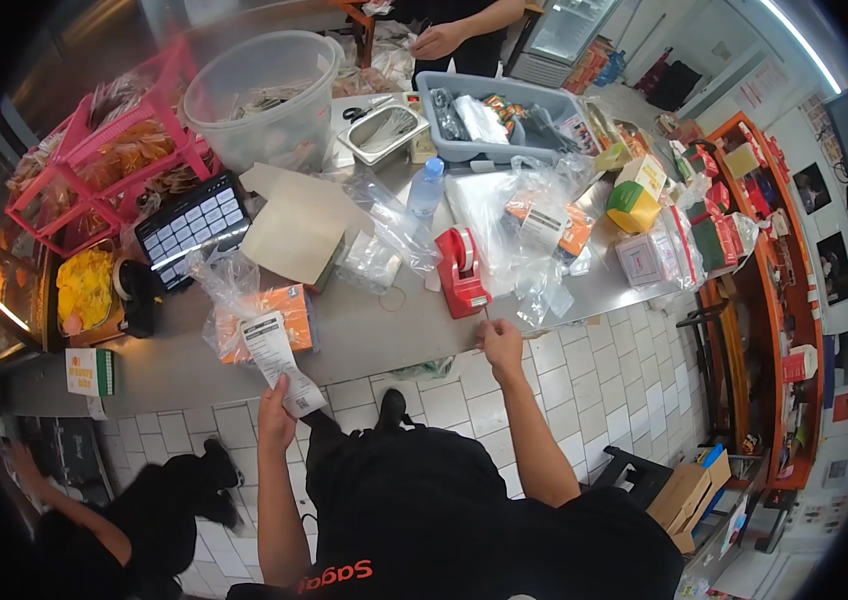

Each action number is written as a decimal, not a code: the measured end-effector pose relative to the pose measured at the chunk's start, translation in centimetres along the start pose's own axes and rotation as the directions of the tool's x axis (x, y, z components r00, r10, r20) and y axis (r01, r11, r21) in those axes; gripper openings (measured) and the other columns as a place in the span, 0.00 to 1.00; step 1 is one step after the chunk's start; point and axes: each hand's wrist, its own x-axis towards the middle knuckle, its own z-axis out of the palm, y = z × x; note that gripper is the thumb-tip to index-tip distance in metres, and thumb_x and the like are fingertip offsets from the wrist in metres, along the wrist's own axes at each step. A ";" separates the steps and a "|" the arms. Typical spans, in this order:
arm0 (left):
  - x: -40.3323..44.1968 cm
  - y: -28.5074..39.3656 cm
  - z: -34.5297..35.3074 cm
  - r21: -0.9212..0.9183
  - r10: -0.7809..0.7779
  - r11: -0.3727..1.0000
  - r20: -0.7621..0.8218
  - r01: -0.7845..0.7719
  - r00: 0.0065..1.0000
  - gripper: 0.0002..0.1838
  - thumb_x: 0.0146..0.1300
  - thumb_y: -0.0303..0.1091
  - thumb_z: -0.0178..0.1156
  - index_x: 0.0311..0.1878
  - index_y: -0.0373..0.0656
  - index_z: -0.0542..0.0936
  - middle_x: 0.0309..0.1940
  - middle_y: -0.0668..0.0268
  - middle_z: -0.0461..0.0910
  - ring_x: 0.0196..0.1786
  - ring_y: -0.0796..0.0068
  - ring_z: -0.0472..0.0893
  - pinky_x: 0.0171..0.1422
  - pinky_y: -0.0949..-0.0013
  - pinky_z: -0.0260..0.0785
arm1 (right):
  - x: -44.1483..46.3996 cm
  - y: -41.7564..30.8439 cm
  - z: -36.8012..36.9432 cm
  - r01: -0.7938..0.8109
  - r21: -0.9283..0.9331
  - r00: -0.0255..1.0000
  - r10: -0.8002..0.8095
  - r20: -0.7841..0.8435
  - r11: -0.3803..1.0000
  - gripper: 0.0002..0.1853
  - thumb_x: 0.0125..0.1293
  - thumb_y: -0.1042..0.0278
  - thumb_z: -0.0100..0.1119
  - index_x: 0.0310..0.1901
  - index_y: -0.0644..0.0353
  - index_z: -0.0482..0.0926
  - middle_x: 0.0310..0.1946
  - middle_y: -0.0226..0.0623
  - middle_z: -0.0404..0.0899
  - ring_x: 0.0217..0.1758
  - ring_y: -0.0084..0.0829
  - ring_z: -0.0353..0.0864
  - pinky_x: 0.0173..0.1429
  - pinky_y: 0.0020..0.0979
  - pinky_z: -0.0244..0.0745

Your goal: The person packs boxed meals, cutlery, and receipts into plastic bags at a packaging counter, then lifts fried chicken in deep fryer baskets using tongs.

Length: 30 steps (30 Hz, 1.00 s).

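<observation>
My left hand (277, 415) is closed on the lower edge of a printed paper receipt (272, 350). The receipt's upper part lies over an orange box (296, 302) in a clear plastic bag (228, 282) at the table's front edge. In front of the red tape dispenser (464, 290), my right hand (501, 347) is pinched closed just off the table edge. Whatever is between its fingertips is too small to make out. A second bagged orange box (576, 230) with a receipt (544, 222) on it sits beyond the dispenser to the right.
On the metal table (374, 340) stand a tablet (192, 230), a clear bucket (264, 140), pink baskets (134, 150), a water bottle (426, 188) and a grey bin (504, 150). One person (459, 35) stands across the table; another (159, 510) is at my left.
</observation>
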 end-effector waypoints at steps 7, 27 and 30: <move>-1.3 1.1 0.7 0.169 -0.197 0.966 -0.015 0.196 0.980 0.23 0.73 0.47 0.50 0.57 0.36 0.72 0.51 0.61 0.79 0.53 0.68 0.79 0.60 0.61 0.72 | -7.6 -1.9 4.1 0.057 -0.029 0.906 -0.039 0.421 0.998 0.12 0.66 0.59 0.61 0.36 0.61 0.79 0.28 0.29 0.77 0.31 0.19 0.74 0.35 0.24 0.71; 9.3 15.9 3.7 0.783 0.468 -0.274 0.616 -0.559 0.634 0.15 0.55 0.42 0.66 0.37 0.40 0.78 0.29 0.54 0.77 0.35 0.51 0.75 0.45 0.54 0.68 | -22.7 3.3 21.8 -0.279 -0.067 0.819 0.274 0.505 0.958 0.17 0.66 0.53 0.62 0.30 0.60 0.77 0.22 0.23 0.72 0.24 0.16 0.67 0.30 0.24 0.64; 13.2 14.3 3.8 0.603 0.284 0.037 0.758 -0.797 0.587 0.14 0.61 0.39 0.60 0.36 0.36 0.76 0.33 0.48 0.77 0.38 0.44 0.76 0.42 0.50 0.66 | -23.1 4.1 24.5 -0.322 -0.010 0.851 0.294 0.436 0.947 0.13 0.68 0.54 0.60 0.36 0.56 0.78 0.24 0.22 0.72 0.26 0.16 0.69 0.29 0.20 0.64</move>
